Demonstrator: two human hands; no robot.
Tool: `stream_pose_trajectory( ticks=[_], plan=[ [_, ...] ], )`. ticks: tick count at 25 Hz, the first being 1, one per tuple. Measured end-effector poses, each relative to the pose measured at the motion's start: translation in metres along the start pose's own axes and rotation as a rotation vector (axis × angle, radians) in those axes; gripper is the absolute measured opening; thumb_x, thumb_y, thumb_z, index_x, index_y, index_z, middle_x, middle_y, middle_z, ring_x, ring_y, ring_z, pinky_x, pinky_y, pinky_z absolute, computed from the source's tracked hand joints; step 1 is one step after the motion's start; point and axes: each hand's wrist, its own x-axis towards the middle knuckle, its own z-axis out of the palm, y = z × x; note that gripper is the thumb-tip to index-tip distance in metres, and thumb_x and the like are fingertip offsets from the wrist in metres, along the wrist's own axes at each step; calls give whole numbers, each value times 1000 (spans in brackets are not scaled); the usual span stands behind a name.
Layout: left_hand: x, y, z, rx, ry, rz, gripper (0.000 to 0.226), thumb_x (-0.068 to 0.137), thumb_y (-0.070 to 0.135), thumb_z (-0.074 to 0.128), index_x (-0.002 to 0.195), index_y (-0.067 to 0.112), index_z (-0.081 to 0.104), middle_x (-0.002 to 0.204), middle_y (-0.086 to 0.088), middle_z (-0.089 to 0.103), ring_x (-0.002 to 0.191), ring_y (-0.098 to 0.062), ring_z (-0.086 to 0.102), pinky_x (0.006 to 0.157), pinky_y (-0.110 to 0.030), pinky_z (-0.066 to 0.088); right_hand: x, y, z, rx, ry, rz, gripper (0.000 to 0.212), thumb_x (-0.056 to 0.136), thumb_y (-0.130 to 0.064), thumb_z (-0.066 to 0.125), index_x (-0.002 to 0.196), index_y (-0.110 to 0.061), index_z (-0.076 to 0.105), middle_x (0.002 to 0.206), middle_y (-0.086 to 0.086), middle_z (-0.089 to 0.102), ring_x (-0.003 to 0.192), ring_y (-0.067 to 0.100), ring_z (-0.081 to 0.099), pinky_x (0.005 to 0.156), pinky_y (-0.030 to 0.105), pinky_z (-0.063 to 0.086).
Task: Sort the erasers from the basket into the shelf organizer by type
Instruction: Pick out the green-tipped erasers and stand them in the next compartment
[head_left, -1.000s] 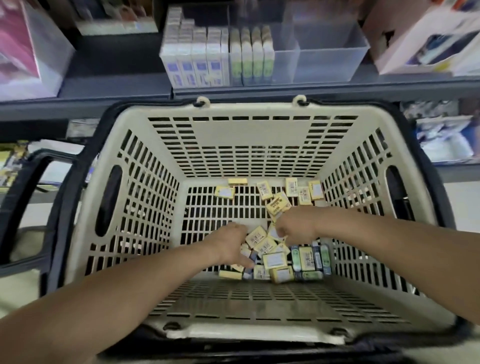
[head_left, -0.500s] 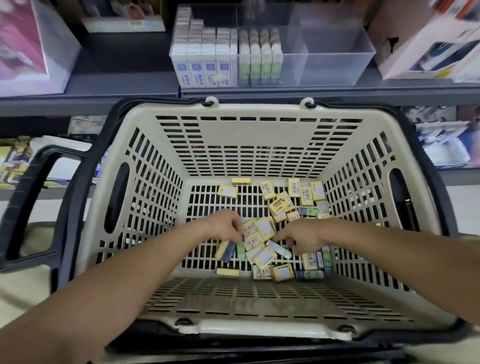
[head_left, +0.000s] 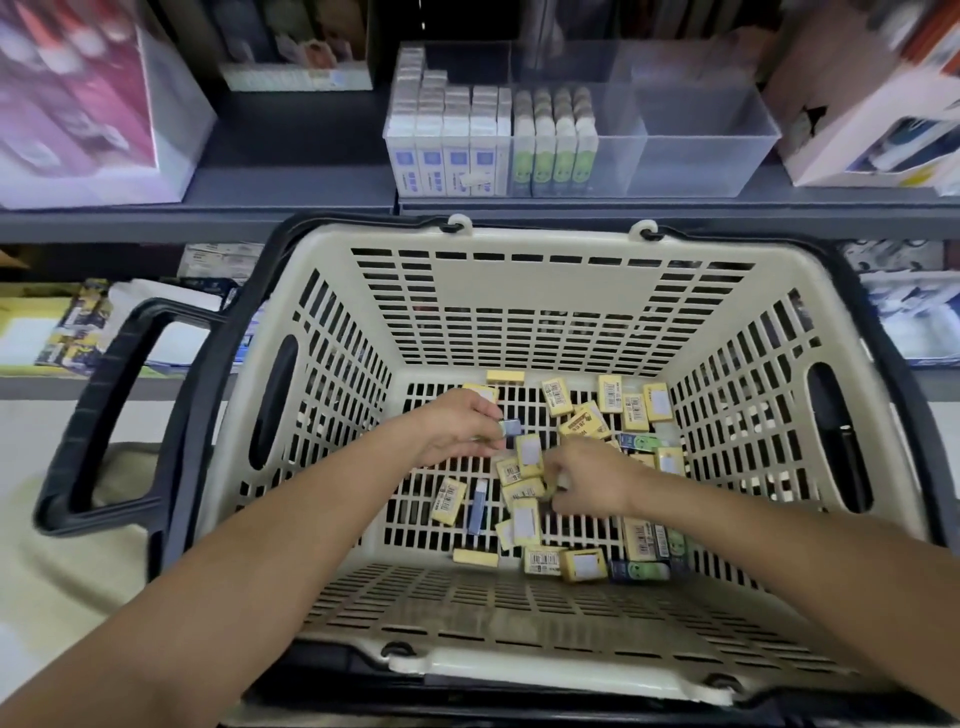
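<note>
Blue-sleeved eraser (head_left: 509, 427) pinched in the left grip (head_left: 453, 430); right grip (head_left: 592, 480) curled among yellow erasers (head_left: 523, 489), hold unclear.

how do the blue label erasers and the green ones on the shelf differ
The blue-label erasers are white boxes filling the left compartment of the organizer; the green erasers carry a green face and fill only part of the middle one. Both stand upright in rows.
</note>
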Motion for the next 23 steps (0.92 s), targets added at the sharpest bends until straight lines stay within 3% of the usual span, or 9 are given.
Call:
stream_pose_trajectory(
  ticks=[3, 6, 9, 11, 13, 14, 18, 23],
  plan=[
    [0, 5, -6, -13, 80, 93, 25, 81, -6, 65, 103, 3, 60, 83, -12, 64, 64, -12, 57, 47, -16, 43, 7, -5, -21, 452, 166, 26, 13, 79, -15, 68, 89, -21, 62, 88, -3, 58, 74, 12, 54, 63, 24, 45],
    [-2, 13, -7, -51, 84, 120, 18, 80, -2, 68, 91, 12, 66, 78, -7, 63, 49, -6, 46, 43, -15, 37, 11, -11, -32, 714, 297, 69, 13, 79, -14, 72, 89, -16, 63, 76, 0, 59, 60, 10, 51, 56, 23, 43],
    [-7, 20, -4, -177, 26, 151, 16, 83, 12, 69, 98, 8, 65, 77, -2, 58, 62, -8, 44, 51, -17, 37, 13, -12, -44, 943, 374, 62, 10, 78, -20, 73, 80, -13, 65, 67, 0, 63, 55, 3, 57, 54, 19, 48],
    [-9, 22, -2, -237, -21, 169, 23, 88, 27, 62, 104, 10, 62, 90, -2, 61, 81, -14, 53, 71, -25, 48, 17, -16, -50, 1039, 391, 74, 15, 79, -19, 72, 84, -7, 66, 66, 3, 63, 52, 3, 59, 51, 17, 50],
    [-11, 20, -2, -278, -104, 156, 36, 94, 36, 50, 116, 8, 56, 104, -8, 62, 102, -22, 58, 94, -39, 48, 25, -23, -53, 1063, 389, 92, 24, 81, -15, 70, 98, 1, 64, 72, 8, 66, 56, 8, 63, 55, 19, 54],
    [-11, 19, -3, -295, -145, 146, 43, 94, 40, 47, 121, 7, 53, 104, -9, 62, 102, -22, 59, 95, -40, 49, 28, -28, -54, 1077, 377, 89, 28, 82, -11, 68, 106, 2, 61, 74, 9, 67, 57, 8, 65, 55, 18, 55],
    [-7, 14, -14, -271, -100, 74, 46, 90, 45, 51, 118, 10, 55, 90, -6, 64, 87, -17, 63, 74, -30, 55, 39, -41, -46, 1114, 342, 76, 46, 85, -6, 64, 128, -2, 45, 79, 9, 68, 59, 6, 66, 54, 16, 53],
    [2, -3, -25, -106, -14, -100, 33, 87, 39, 59, 107, 13, 56, 100, -8, 66, 86, -17, 68, 69, -29, 57, 51, -55, -5, 836, 349, 101, 39, 84, -18, 68, 115, -11, 45, 86, 9, 68, 66, 13, 63, 54, 21, 48]
  ],
)
